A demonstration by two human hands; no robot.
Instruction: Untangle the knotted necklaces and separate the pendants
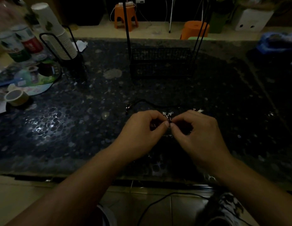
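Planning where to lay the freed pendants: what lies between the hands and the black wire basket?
In the head view, a black cord with small end beads lies there; otherwise bare dark tabletop up to the basket.

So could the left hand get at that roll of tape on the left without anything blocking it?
Probably yes. The table between the left hand and the tape roll looks bare, but that hand is now pinching the knotted necklaces and would have to let go.

no text is legible; the red label on the can (30, 44) is blurred.
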